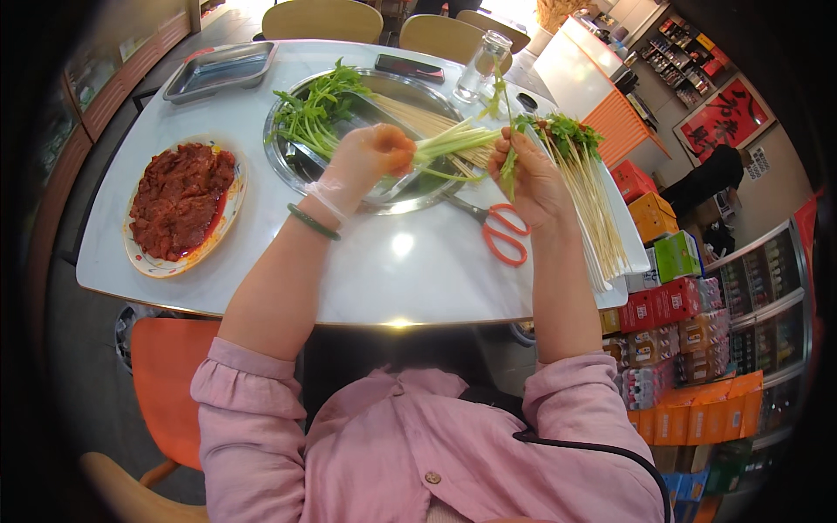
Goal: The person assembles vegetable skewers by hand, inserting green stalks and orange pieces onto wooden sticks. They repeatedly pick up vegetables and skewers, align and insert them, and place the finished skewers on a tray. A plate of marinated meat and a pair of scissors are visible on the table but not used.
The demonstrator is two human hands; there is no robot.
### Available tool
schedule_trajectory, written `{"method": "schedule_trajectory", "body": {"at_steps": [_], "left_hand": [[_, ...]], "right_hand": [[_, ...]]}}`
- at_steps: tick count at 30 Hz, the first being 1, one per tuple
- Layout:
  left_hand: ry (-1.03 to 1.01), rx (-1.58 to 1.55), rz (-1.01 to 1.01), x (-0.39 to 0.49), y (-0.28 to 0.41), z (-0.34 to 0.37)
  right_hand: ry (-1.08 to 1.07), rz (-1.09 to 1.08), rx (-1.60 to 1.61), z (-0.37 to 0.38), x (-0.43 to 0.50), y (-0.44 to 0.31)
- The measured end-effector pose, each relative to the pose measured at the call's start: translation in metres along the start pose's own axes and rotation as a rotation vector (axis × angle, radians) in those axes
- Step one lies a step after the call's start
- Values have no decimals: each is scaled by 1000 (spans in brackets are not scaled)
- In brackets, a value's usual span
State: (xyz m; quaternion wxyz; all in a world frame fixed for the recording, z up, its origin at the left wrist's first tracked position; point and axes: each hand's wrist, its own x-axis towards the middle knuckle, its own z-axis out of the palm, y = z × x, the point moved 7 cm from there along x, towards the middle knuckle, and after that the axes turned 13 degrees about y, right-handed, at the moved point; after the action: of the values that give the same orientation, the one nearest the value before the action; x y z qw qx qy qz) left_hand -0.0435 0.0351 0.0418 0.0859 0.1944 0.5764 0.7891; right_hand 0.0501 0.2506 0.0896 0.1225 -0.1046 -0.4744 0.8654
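Observation:
My left hand [378, 155], in a thin clear plastic glove, is closed around a bunch of celery stalks [451, 142]. Its leafy tops [314, 111] trail out on the left, and the pale stalk ends point right. Between the fingertips of my bare right hand [533, 175] is a thin green stem [505, 98] with limp leaves. Below both hands is a round, divided steel pot [271, 153] set in the table, with loose bamboo skewers [409, 114] lying across it. Scissors with red-orange handles [505, 243] lie by my right wrist, blades toward the pot.
An oval plate [243, 189] of red marinated meat [180, 199] is at left, with a steel tray [219, 70] behind. A phone [410, 67] and glass jar [482, 68] stand beyond the pot. A white tray [628, 245] of loaded skewers [588, 202] is at right. A person [706, 176] bends beyond.

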Motion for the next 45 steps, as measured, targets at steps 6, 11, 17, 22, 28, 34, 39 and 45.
{"method": "schedule_trajectory", "body": {"at_steps": [6,11,17,22,28,34,39,45], "left_hand": [[8,39,29,1,3,-2],[9,110,12,3,3,-5],[11,111,2,0,0,-2],[25,96,21,0,-1,-3],[-7,113,15,-4,5,2],[49,132,1,-5,8,2],[83,107,-20,-1,2,-7],[37,87,7,-4,4,0]], "right_hand": [[-51,225,256,19,15,25],[99,129,187,-3,20,16],[184,98,65,-25,14,16],[124,41,-2,-18,10,20],[156,-135,-62,0,12,19],[122,-302,-311,2,14,19],[242,-426,-543,-26,17,19],[415,-647,-995,-38,-1,-1]]}}
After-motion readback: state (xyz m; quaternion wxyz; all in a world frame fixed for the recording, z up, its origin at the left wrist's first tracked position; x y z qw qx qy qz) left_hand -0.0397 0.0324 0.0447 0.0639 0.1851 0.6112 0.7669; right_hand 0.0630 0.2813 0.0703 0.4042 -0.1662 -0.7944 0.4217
